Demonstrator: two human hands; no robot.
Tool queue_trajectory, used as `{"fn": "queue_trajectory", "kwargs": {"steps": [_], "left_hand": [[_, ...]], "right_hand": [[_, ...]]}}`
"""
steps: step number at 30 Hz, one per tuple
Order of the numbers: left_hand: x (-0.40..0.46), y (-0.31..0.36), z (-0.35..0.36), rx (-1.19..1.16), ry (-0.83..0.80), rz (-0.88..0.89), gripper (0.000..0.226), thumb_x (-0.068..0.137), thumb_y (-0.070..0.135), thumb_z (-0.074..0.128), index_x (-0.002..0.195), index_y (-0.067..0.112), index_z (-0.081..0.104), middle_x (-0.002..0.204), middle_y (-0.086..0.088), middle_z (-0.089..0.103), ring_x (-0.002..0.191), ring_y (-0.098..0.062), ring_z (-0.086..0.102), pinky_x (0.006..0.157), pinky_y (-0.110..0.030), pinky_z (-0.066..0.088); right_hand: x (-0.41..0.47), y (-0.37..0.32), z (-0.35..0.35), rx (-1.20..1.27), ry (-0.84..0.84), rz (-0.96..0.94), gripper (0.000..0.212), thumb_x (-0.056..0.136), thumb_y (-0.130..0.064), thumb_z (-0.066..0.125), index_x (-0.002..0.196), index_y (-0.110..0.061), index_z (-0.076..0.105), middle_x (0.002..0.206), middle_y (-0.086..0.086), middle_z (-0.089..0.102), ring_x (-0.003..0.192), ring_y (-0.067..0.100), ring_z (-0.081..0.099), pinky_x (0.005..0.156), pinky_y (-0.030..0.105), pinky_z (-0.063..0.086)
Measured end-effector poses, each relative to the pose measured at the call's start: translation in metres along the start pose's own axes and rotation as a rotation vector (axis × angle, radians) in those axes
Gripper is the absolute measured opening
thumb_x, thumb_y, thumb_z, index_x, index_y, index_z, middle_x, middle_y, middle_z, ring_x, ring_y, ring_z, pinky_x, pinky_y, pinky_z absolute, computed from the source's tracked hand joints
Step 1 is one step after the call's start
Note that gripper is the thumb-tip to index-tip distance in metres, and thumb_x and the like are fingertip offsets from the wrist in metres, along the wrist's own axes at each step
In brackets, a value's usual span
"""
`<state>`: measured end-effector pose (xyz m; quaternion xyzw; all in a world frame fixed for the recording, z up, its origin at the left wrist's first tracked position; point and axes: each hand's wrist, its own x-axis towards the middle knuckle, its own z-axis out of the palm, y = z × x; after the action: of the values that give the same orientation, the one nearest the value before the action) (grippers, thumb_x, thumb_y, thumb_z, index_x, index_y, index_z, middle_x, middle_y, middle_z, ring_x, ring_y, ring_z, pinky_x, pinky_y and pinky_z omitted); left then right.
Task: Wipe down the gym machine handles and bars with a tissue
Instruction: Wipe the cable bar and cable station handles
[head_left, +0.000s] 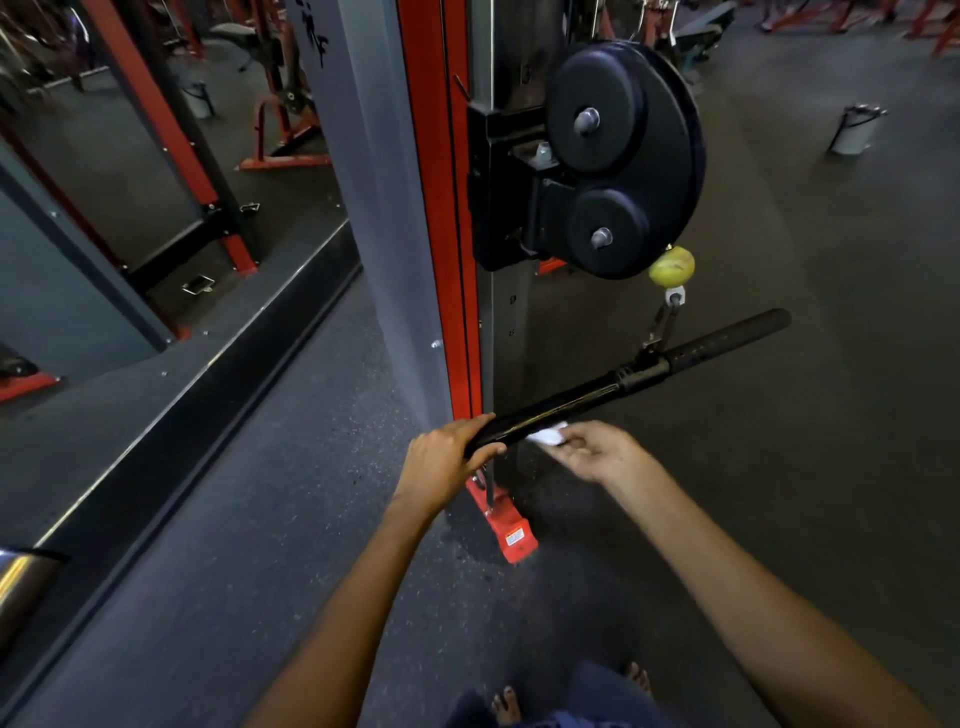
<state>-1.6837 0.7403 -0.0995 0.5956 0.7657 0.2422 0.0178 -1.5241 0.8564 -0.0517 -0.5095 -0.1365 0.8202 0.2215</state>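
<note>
Now, bar (623, 379): hangs from the cable, long axis running from your near left up to the far right.
Left hand (447, 452): fingers curled round the bar's near end.
Right hand (597, 452): fingers pinch the tissue (548, 435) against the bar's underside, just beside your left.
Bucket (856, 129): on the floor, contents hidden.

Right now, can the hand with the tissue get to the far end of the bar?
Probably yes. The right hand holds the tissue under the bar near the left hand. Only the clip interrupts the way to the far grip.
</note>
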Motion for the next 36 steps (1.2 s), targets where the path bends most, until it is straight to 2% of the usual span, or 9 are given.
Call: {"fn": "queue_trajectory", "kwargs": {"steps": [4, 9, 13, 15, 20, 25, 30, 33, 36], "left_hand": [[-0.001, 0.002, -0.003, 0.024, -0.041, -0.007, 0.053, 0.092, 0.054, 0.051, 0.137, 0.026, 0.054, 0.115, -0.001, 0.069, 0.099, -0.022, 0.067, 0.080, -0.035, 0.051], [-0.001, 0.005, -0.006, 0.034, -0.066, -0.003, 0.055, 0.093, 0.052, 0.051, 0.141, 0.025, 0.050, 0.118, -0.001, 0.067, 0.102, -0.019, 0.065, 0.084, -0.033, 0.050], [-0.001, 0.004, -0.007, 0.022, -0.069, -0.010, 0.055, 0.093, 0.052, 0.051, 0.142, 0.025, 0.049, 0.118, -0.002, 0.067, 0.102, -0.020, 0.065, 0.085, -0.035, 0.050], [-0.001, 0.005, -0.006, -0.005, -0.068, -0.017, 0.055, 0.093, 0.051, 0.051, 0.141, 0.024, 0.050, 0.119, -0.002, 0.067, 0.102, -0.021, 0.065, 0.085, -0.035, 0.050], [0.000, 0.003, 0.002, -0.154, -0.056, -0.009, 0.053, 0.091, 0.043, 0.060, 0.136, 0.015, 0.055, 0.122, -0.006, 0.067, 0.106, -0.023, 0.065, 0.090, -0.032, 0.048], [-0.005, 0.002, -0.001, -0.196, 0.004, 0.040, 0.050, 0.089, 0.037, 0.066, 0.131, 0.010, 0.060, 0.124, -0.008, 0.066, 0.108, -0.022, 0.065, 0.095, -0.031, 0.048], [-0.008, -0.004, -0.002, -0.247, -0.018, 0.027, 0.052, 0.088, 0.037, 0.065, 0.131, 0.010, 0.060, 0.124, -0.007, 0.066, 0.110, -0.018, 0.063, 0.097, -0.010, 0.034], [-0.010, -0.005, 0.001, -0.270, -0.036, 0.027, 0.052, 0.086, 0.037, 0.066, 0.129, 0.008, 0.061, 0.122, -0.007, 0.067, 0.108, -0.018, 0.064, 0.096, -0.007, 0.033], [-0.011, -0.006, 0.004, -0.285, -0.034, 0.025, 0.051, 0.084, 0.034, 0.070, 0.127, 0.007, 0.062, 0.119, -0.008, 0.069, 0.105, -0.019, 0.066, 0.094, -0.004, 0.032]], "right_hand": [[-0.009, -0.054, -0.004, 0.099, 0.073, -0.116, 0.033, 0.098, 0.008, 0.017, 0.093, 0.012, 0.049, 0.144, 0.018, 0.037, 0.132, 0.016, 0.039, 0.094, 0.019, 0.043], [-0.026, -0.062, 0.015, -0.092, 0.298, -0.164, 0.038, 0.103, -0.002, 0.025, 0.068, -0.003, 0.038, 0.070, 0.023, 0.050, 0.116, 0.029, 0.051, 0.099, 0.014, 0.035], [-0.005, -0.061, 0.004, -0.024, 0.255, -0.192, 0.035, 0.104, -0.006, 0.022, 0.121, 0.013, 0.046, 0.141, 0.022, 0.041, 0.126, 0.023, 0.046, 0.110, 0.025, 0.022], [0.008, -0.061, -0.005, -0.060, 0.287, -0.172, 0.039, 0.101, -0.001, 0.026, 0.137, 0.002, 0.040, 0.132, 0.015, 0.049, 0.117, 0.022, 0.053, 0.103, 0.029, 0.036], [0.009, 0.006, 0.006, -0.022, -0.024, -0.127, 0.031, 0.084, 0.019, 0.030, 0.080, -0.004, 0.051, 0.053, 0.008, 0.064, 0.047, 0.017, 0.065, 0.049, 0.026, 0.053], [0.007, 0.037, 0.000, -0.180, -0.118, -0.065, 0.026, 0.092, 0.012, 0.033, 0.082, -0.001, 0.053, 0.055, 0.011, 0.066, 0.048, 0.018, 0.066, 0.059, 0.030, 0.056], [0.005, -0.013, -0.042, -0.658, 0.457, -0.957, 0.032, 0.085, 0.005, 0.046, 0.110, 0.001, 0.065, 0.087, 0.003, 0.064, 0.087, 0.017, 0.058, 0.069, 0.019, 0.046], [0.020, -0.020, -0.056, -1.037, 0.352, -1.421, 0.043, 0.085, 0.014, 0.044, 0.121, 0.000, 0.062, 0.120, 0.006, 0.061, 0.114, 0.019, 0.058, 0.104, 0.013, 0.033], [0.040, 0.018, -0.052, -1.439, 0.250, -1.385, 0.048, 0.084, 0.018, 0.043, 0.130, 0.006, 0.050, 0.137, 0.022, 0.047, 0.130, 0.038, 0.043, 0.113, 0.022, 0.014]]}}
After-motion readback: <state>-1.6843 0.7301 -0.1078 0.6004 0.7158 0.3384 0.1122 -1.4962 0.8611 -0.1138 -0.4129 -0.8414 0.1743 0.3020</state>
